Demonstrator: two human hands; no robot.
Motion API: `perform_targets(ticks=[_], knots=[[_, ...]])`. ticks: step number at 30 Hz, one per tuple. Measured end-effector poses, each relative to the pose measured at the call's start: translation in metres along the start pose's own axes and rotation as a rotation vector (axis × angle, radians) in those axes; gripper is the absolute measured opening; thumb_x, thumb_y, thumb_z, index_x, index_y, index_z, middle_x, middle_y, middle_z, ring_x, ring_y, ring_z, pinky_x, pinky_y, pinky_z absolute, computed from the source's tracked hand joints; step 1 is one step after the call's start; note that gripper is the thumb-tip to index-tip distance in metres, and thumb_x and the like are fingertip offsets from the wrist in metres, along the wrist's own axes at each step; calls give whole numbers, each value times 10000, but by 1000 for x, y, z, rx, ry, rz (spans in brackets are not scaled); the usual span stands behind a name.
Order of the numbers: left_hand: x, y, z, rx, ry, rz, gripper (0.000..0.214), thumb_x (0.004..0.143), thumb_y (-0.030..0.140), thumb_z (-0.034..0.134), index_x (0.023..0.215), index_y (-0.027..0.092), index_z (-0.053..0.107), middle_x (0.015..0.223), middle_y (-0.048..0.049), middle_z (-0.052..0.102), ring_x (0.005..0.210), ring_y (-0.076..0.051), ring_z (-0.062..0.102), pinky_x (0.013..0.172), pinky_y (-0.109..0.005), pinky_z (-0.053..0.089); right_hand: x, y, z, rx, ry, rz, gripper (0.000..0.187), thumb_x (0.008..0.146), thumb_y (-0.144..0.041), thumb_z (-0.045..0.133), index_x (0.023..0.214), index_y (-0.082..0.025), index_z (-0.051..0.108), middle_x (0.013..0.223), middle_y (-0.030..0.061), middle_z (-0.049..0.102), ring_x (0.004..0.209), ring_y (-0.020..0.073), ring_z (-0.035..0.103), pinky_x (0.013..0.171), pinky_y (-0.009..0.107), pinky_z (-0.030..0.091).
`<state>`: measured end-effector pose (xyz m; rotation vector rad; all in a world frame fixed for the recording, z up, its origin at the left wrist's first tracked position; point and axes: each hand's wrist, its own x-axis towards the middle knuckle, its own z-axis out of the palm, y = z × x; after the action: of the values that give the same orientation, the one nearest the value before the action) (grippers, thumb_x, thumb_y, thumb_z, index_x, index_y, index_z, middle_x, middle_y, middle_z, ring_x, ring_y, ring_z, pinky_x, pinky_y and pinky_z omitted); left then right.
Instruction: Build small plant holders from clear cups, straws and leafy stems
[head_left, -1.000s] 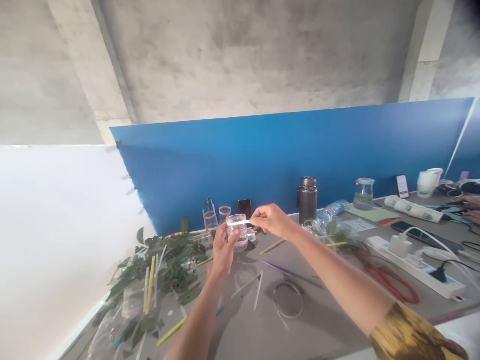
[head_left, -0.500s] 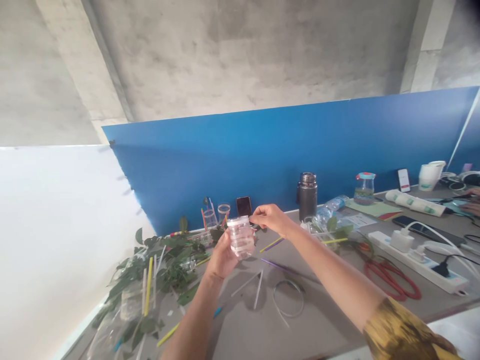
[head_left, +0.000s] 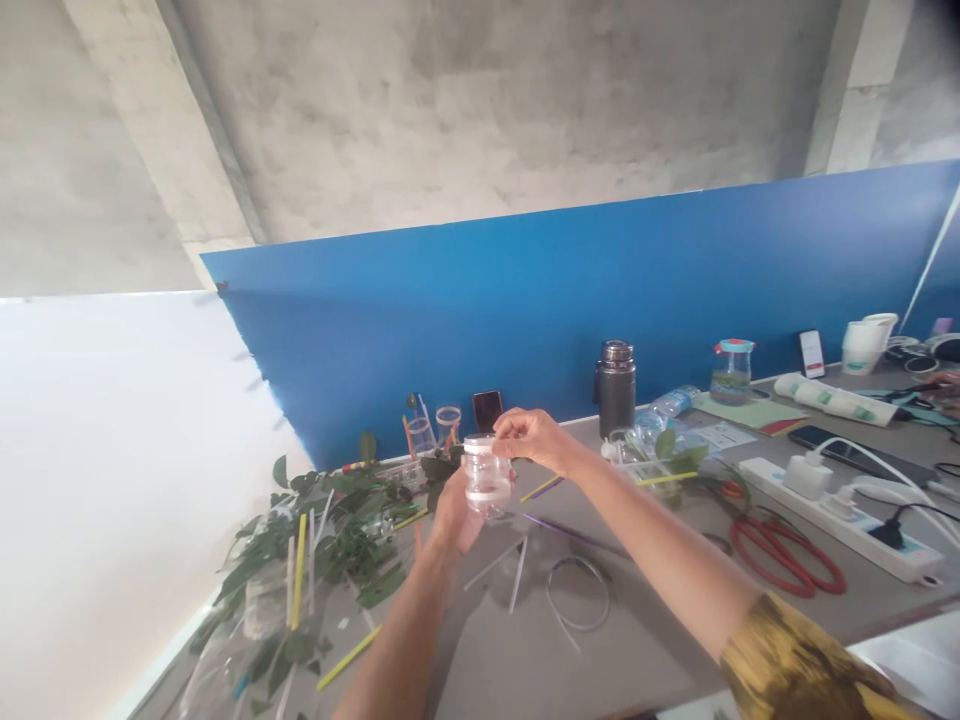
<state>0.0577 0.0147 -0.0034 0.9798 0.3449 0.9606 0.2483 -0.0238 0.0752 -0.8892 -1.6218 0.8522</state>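
Note:
My left hand (head_left: 457, 512) is wrapped around a clear plastic jar (head_left: 486, 495), held upright above the table. A whitish band (head_left: 478, 448) runs around the jar near its top and another pale band lies lower down. At the jar's upper right edge, my right hand (head_left: 531, 440) has its fingertips pinched together; whatever is between them is too small to make out. Below the jar, pale straws (head_left: 519, 572) and a coiled clear tube (head_left: 577, 595) lie on the grey table (head_left: 510, 670).
Leafy cuttings (head_left: 345, 550) and coloured straws (head_left: 299, 570) crowd the left side. A dark thermos (head_left: 616, 390) stands by the blue partition (head_left: 540, 300). To the right are red-handled scissors (head_left: 787, 555), a power strip (head_left: 840, 520) with cables and a lidded jug (head_left: 731, 372).
My right fingertips have moved slightly left, over the jar's upper edge. The jar has turned in my left hand and shifted a little to the right.

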Motion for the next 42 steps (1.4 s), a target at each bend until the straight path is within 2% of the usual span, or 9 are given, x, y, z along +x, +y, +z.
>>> perform_targets(ticks=[4,8,13,17,20,25,30,37,42], knots=[[1,-5,6,25,13,129,682,816,706,741,1198,141,725,1103,-162,762,979,-290,728,886,-435,578,1,9,-2,-29,75,87,398,639,-527,901,725,-177,731,735,-7,624,627,115,460,609,282,343],[-7,-12,15,221,129,197,616,653,372,966,1192,212,713,1109,-91,749,968,-249,713,858,-383,558,-1,19,-3,-12,132,159,405,625,-523,897,733,-174,723,627,-33,573,595,114,447,592,281,322],[-9,-18,20,186,78,107,527,699,426,926,1121,184,722,1014,-96,739,908,-237,708,834,-403,575,-2,34,-10,100,57,147,478,717,-606,825,888,-161,798,700,5,611,617,120,451,568,279,297],[-7,-21,20,180,92,93,549,684,431,935,1117,174,715,1018,-98,736,903,-240,712,798,-391,585,-6,45,-14,201,148,127,623,750,-742,750,960,-157,792,602,-27,488,561,112,373,535,277,242],[-5,-25,19,185,128,108,581,676,372,945,1167,187,695,1065,-85,733,902,-233,717,788,-385,589,-10,50,-14,168,181,115,651,792,-799,668,900,-165,768,558,-49,397,536,112,314,530,285,217],[-4,-32,19,178,133,74,567,693,350,936,1171,185,680,997,-60,726,853,-211,720,810,-392,591,-15,50,-17,-67,175,104,515,704,-687,803,736,-182,710,657,-12,556,633,132,428,599,287,311],[-8,-32,20,167,83,-12,464,745,427,891,1076,162,701,954,-86,738,879,-259,738,828,-448,609,-16,52,-25,-65,113,65,493,716,-659,806,719,-173,726,685,-4,580,659,128,434,621,284,311],[-9,-26,19,110,69,-24,441,792,468,842,1071,142,737,994,-109,754,903,-300,754,785,-442,620,-21,60,-33,97,9,118,525,801,-626,742,1108,-202,784,611,-49,480,546,105,304,546,277,249],[-6,-27,14,120,70,-19,438,804,481,836,1059,139,736,987,-118,774,906,-309,772,827,-448,613,-21,61,-27,-36,97,107,458,767,-639,771,870,-193,751,610,-37,481,563,110,333,529,271,229]])
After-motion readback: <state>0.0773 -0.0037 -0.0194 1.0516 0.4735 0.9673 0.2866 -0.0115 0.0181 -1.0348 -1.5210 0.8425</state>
